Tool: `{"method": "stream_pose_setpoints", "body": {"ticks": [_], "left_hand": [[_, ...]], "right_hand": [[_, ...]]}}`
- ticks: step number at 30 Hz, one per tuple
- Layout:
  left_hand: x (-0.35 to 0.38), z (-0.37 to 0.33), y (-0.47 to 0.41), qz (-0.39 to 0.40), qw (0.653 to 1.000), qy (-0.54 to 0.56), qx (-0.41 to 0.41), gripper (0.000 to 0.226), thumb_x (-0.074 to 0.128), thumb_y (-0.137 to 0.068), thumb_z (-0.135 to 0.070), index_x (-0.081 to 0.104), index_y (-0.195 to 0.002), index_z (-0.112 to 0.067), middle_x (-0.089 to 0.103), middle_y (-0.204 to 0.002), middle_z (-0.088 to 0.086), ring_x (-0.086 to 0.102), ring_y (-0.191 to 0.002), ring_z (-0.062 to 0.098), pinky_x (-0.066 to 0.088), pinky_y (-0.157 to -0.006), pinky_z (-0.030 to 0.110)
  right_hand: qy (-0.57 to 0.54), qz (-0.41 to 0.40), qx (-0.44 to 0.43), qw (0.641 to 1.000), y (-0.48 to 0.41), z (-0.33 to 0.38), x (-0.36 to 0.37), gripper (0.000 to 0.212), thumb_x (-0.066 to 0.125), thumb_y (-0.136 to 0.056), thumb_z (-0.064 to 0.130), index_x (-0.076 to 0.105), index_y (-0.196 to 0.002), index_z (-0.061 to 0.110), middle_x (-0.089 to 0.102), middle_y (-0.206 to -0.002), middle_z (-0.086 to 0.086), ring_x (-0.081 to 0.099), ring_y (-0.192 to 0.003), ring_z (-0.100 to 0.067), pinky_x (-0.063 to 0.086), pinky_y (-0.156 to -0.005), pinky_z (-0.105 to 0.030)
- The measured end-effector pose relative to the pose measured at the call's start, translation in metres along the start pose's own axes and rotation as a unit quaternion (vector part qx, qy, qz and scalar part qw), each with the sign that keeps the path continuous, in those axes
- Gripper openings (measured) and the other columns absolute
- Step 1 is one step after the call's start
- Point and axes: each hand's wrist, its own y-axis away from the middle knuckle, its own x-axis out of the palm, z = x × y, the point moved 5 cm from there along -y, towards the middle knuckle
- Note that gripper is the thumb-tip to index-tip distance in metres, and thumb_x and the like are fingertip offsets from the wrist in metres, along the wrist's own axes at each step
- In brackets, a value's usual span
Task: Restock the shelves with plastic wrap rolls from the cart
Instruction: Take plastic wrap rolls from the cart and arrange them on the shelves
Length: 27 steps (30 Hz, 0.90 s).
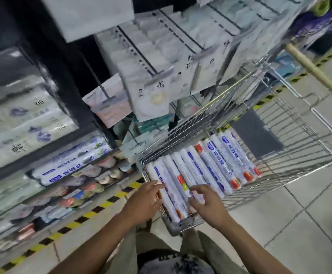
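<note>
Several white plastic wrap rolls [206, 167] with blue labels and red ends lie side by side in a wire cart [291, 123]. My left hand [143, 202] reaches over the nearest rolls at the cart's near corner, fingers spread and touching the leftmost roll [169, 204]. My right hand [206, 202] hovers over the neighbouring rolls with fingers loosely bent, its fingertips at the rolls; it grips nothing. On the shelf [66, 171] to the left lie a few matching rolls.
Shelves on the left carry bagged goods and bowls [109, 175]. Hanging packets [155, 95] on hooks crowd above the cart's far side. A yellow-black floor stripe [86, 214] runs along the shelf base. A pale wooden pole [317, 72] slants at upper right.
</note>
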Motion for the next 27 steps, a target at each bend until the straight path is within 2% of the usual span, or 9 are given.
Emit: {"method": "stream_pose_setpoints", "body": {"ticks": [2, 4, 7, 10, 12, 15, 19, 24, 27], "left_hand": [[0.01, 0.005, -0.004, -0.019, 0.998, 0.02, -0.055, 0.065, 0.036, -0.098, -0.059, 0.04, -0.156, -0.028, 0.03, -0.167, 0.001, 0.029, -0.153, 0.021, 0.032, -0.121, 0.035], [0.018, 0.006, -0.007, -0.032, 0.994, 0.034, -0.096, 0.062, 0.041, -0.101, -0.053, 0.04, -0.157, -0.026, 0.029, -0.168, 0.0, 0.028, -0.153, 0.02, 0.033, -0.12, 0.035], [0.032, 0.008, -0.011, -0.053, 0.989, 0.036, -0.131, 0.056, 0.05, -0.103, -0.041, 0.041, -0.156, -0.026, 0.03, -0.167, 0.002, 0.029, -0.153, 0.021, 0.034, -0.12, 0.036], [0.046, 0.011, -0.014, -0.056, 0.986, 0.025, -0.158, 0.06, 0.048, -0.1, -0.041, 0.04, -0.158, -0.025, 0.029, -0.168, 0.005, 0.027, -0.155, 0.026, 0.035, -0.121, 0.043], [0.052, 0.016, -0.014, -0.067, 0.982, 0.005, -0.178, 0.07, 0.048, -0.097, -0.044, 0.031, -0.162, -0.024, 0.018, -0.172, 0.005, 0.016, -0.159, 0.029, 0.029, -0.124, 0.048], [0.057, 0.025, -0.016, -0.077, 0.971, -0.036, -0.222, 0.084, 0.052, -0.1, -0.046, 0.004, -0.166, -0.023, -0.006, -0.173, -0.002, -0.003, -0.161, 0.025, 0.017, -0.128, 0.049], [0.067, 0.036, -0.02, -0.048, 0.967, -0.06, -0.244, 0.091, 0.047, -0.102, -0.056, -0.012, -0.164, -0.027, -0.026, -0.164, -0.011, -0.014, -0.159, 0.018, 0.009, -0.129, 0.047], [0.076, 0.045, -0.02, -0.044, 0.966, -0.075, -0.245, 0.096, 0.048, -0.1, -0.063, -0.019, -0.162, -0.031, -0.031, -0.162, -0.016, -0.017, -0.158, 0.013, 0.005, -0.129, 0.044], [0.076, 0.046, -0.022, -0.035, 0.965, -0.089, -0.246, 0.096, 0.046, -0.1, -0.064, -0.019, -0.162, -0.03, -0.03, -0.166, -0.014, -0.019, -0.157, 0.013, 0.002, -0.129, 0.044]], "right_hand": [[0.021, 0.047, 0.0, 0.999, -0.025, -0.011, -0.004, 0.035, 0.069, -0.091, 0.038, 0.062, -0.125, 0.031, 0.056, -0.123, 0.011, 0.055, -0.109, -0.001, 0.04, -0.088, -0.021], [0.034, 0.09, 0.005, 0.995, -0.047, -0.025, -0.003, 0.036, 0.069, -0.091, 0.037, 0.062, -0.126, 0.029, 0.057, -0.123, 0.008, 0.057, -0.111, -0.006, 0.041, -0.089, -0.022], [0.073, 0.151, 0.013, 0.986, -0.076, -0.047, 0.009, 0.039, 0.068, -0.092, 0.036, 0.06, -0.129, 0.026, 0.058, -0.127, 0.003, 0.058, -0.112, -0.012, 0.044, -0.092, -0.025], [0.1, 0.217, 0.018, 0.971, -0.098, -0.062, 0.034, 0.044, 0.066, -0.094, 0.037, 0.057, -0.135, 0.024, 0.057, -0.135, 0.002, 0.058, -0.112, -0.013, 0.043, -0.094, -0.024], [0.108, 0.254, 0.021, 0.961, -0.11, -0.066, 0.056, 0.045, 0.065, -0.095, 0.033, 0.055, -0.138, 0.02, 0.056, -0.138, 0.001, 0.057, -0.114, -0.015, 0.045, -0.097, -0.027], [0.131, 0.298, -0.005, 0.945, -0.129, -0.062, 0.091, 0.052, 0.066, -0.096, 0.027, 0.05, -0.144, 0.015, 0.053, -0.144, -0.006, 0.057, -0.122, -0.021, 0.047, -0.104, -0.034], [0.173, 0.294, -0.043, 0.939, -0.182, -0.039, 0.126, 0.063, 0.065, -0.095, 0.028, 0.039, -0.152, 0.018, 0.052, -0.14, -0.013, 0.061, -0.114, -0.028, 0.052, -0.097, -0.039], [0.217, 0.274, -0.068, 0.934, -0.254, -0.001, 0.163, 0.077, 0.063, -0.094, 0.03, 0.02, -0.158, 0.025, 0.042, -0.146, -0.021, 0.054, -0.124, -0.041, 0.049, -0.1, -0.047], [0.266, 0.285, -0.067, 0.918, -0.268, 0.003, 0.178, 0.074, 0.061, -0.094, 0.039, 0.024, -0.156, 0.029, 0.03, -0.155, -0.019, 0.049, -0.131, -0.041, 0.047, -0.103, -0.05]]}}
